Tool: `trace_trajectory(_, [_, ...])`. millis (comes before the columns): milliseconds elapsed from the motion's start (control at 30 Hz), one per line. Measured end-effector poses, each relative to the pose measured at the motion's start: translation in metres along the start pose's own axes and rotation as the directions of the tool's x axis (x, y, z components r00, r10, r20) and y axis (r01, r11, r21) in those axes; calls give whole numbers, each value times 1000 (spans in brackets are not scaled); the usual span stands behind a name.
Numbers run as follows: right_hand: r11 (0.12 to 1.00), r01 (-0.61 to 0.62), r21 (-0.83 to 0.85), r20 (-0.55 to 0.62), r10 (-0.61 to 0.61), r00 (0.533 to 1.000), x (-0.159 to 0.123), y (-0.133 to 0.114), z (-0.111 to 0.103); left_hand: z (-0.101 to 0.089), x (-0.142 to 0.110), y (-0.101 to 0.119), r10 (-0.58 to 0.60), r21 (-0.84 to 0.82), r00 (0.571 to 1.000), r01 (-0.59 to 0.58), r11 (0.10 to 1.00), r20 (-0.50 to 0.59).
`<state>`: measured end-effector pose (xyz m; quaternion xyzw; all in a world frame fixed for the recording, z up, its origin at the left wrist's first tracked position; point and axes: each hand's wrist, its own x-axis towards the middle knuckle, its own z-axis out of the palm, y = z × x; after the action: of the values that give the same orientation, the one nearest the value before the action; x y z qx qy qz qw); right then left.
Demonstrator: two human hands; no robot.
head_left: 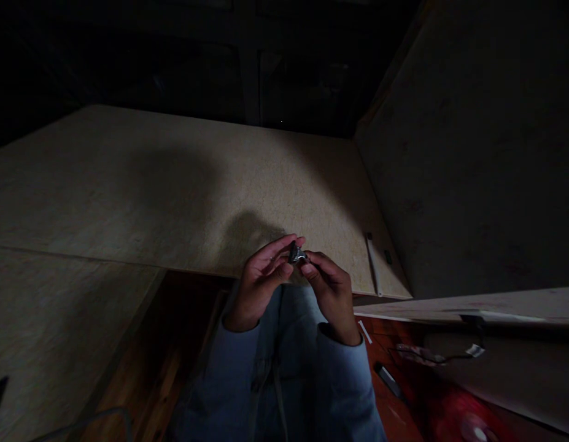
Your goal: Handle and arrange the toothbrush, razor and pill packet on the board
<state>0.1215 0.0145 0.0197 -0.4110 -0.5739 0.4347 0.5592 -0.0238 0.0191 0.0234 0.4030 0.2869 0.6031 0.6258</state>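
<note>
A small shiny object (299, 254), dark on its left side and silvery on its right, is held up between my two hands, over the near edge of the desk (284, 184). Its exact kind is too small and dim to make out. My left hand (262, 279) pinches its dark side between thumb and fingers. On the silvery side, the thumb and forefinger of my right hand (331, 288) grip it. Both hands are closed, and fingers hide part of the object.
A thin white stick with a dark end (374, 265) lies at the desk's right, beside a small dark green piece (388, 256). A wall (472, 184) rises on the right. Below are a white strip (365, 331), a dark grey bar (389, 380) and a red thing (463, 411).
</note>
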Motion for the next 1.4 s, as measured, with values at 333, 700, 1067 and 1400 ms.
trace_trajectory(333, [996, 28, -89, 16, -27, 1000, 1, -2, -2, -4, 0, 3, -30, 72, 1000, 29, 997, 2])
trace_trajectory(700, [993, 33, -117, 32, -29, 999, 1, -1, -2, -8, 0, 4, -56, 180, 998, 61, 982, -32])
trace_trajectory(1067, [988, -30, -149, 56, 38, 998, -1, 5, -7, -14, -1, 6, -98, 289, 995, 96, 952, -9])
trace_trajectory(1400, [989, -42, -144, 81, 54, 995, -1, 4, -8, -15, -1, 10, -98, 317, 994, 80, 945, 42])
